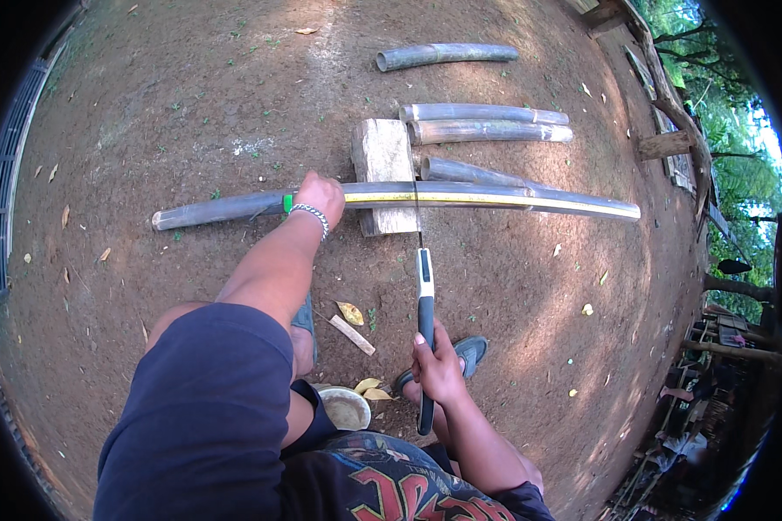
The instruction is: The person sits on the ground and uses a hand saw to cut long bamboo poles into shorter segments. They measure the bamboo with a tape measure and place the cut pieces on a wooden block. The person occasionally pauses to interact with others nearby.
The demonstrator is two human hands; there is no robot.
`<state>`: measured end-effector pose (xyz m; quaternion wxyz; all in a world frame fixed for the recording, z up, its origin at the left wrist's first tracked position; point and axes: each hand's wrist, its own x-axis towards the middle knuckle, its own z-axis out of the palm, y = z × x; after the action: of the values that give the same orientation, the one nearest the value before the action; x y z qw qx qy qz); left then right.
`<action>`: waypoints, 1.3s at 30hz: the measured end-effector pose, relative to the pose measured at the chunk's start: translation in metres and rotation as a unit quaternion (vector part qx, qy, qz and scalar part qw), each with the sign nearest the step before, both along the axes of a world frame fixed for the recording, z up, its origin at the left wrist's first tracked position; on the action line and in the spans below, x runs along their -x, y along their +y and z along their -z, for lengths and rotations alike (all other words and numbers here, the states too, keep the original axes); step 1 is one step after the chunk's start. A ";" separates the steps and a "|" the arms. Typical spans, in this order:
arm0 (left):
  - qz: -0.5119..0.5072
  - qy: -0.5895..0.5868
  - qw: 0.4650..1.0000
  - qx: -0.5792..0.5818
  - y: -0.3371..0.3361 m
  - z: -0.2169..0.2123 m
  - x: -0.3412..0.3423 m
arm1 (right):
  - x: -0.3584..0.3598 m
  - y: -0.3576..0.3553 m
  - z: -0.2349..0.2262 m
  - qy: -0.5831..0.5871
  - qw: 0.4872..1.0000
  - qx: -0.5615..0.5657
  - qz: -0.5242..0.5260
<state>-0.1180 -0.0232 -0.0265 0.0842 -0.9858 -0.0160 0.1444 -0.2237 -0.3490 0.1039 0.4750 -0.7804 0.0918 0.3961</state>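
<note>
A long grey bamboo pole (226,208) lies crosswise over a squared wooden block (382,156). My left hand (321,196) is closed around the pole just left of the block. Along the pole stretches a yellow tape measure (487,200), its green case (288,203) beside that hand. My right hand (439,366) grips the black and white handle of a hand saw (425,295). The saw's thin blade points away from me and crosses the pole just right of the block; whether its teeth are in the bamboo is too small to tell.
Several shorter bamboo pieces (487,131) lie on the dirt beyond the pole, one (447,56) farther off. Near my feet are a small wood stick (353,335), dry leaves and a pale round container (345,408). Wooden posts (665,145) stand at the right.
</note>
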 end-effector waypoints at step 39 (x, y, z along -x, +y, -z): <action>-0.009 -0.010 1.000 -0.010 0.000 0.009 0.004 | -0.003 0.000 0.015 0.005 1.000 -0.029 0.011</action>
<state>-0.1218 -0.0227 -0.0353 0.0924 -0.9862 -0.0269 0.1349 -0.2205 -0.3490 0.0889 0.5009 -0.7635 0.0914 0.3972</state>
